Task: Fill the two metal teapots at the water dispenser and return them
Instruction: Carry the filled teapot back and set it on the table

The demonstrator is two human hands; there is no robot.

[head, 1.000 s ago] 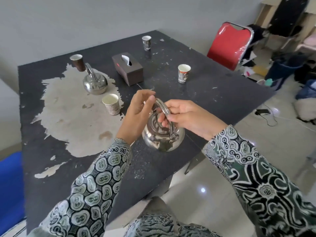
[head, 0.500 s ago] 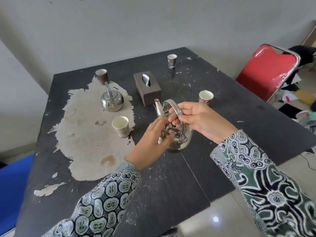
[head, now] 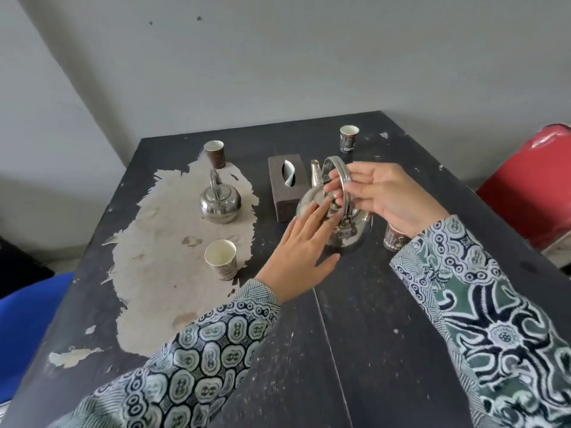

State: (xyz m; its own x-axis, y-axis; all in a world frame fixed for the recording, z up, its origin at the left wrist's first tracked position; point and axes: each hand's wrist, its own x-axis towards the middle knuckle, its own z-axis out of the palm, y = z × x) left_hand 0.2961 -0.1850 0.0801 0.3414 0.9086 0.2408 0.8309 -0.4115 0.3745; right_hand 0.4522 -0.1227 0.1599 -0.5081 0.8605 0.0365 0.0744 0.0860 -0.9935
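The teapot (head: 335,211) has moved from the near edge of the table (head: 355,335) to the middle, just right of the tissue box (head: 285,186). The right hand (head: 386,199) still holds its handle. The left hand (head: 301,254) is now open flat, fingers resting on the lid. I think it is being set down. The other teapot (head: 220,202) sits far left, still untouched.

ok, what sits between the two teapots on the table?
In the head view, the brown tissue box stands between the far teapot and the held teapot, nearer the held one. Otherwise only table surface.
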